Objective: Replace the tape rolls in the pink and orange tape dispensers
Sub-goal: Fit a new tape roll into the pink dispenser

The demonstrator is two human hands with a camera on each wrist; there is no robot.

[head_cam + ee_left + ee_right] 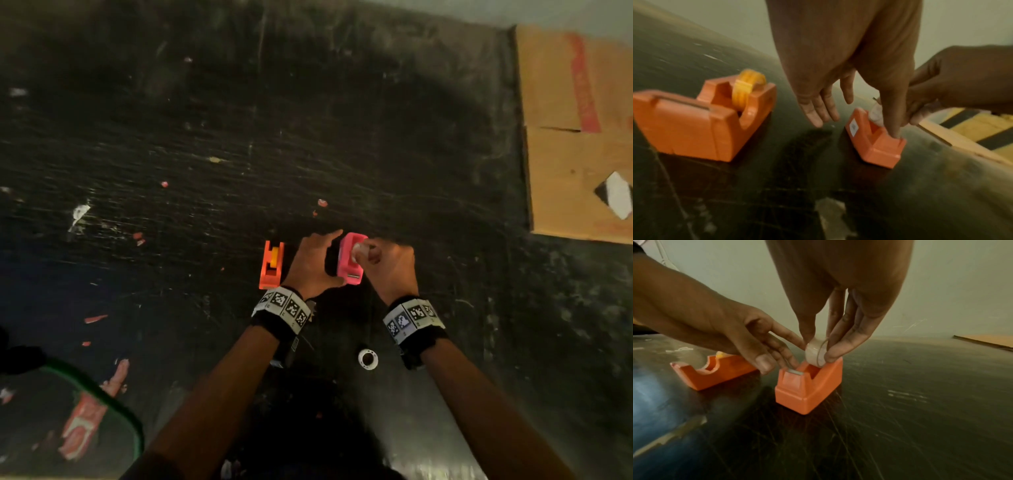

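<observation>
A flattened cardboard box lies at the scratched dark surface's far right; red scraps lie near left.

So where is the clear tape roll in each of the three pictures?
Head: centre, above the pink dispenser, clear tape roll mostly hidden in right hand.
Left wrist: right of centre, roll behind the thumb.
Right wrist: centre, roll.
Shared landmark: orange dispenser.

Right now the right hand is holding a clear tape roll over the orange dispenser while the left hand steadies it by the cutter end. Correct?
Not quite. The right hand holds the clear tape roll over the pink dispenser, not the orange one; the head view shows it. The orange dispenser stands untouched beside it. The left hand does steady it by the cutter end.
</observation>
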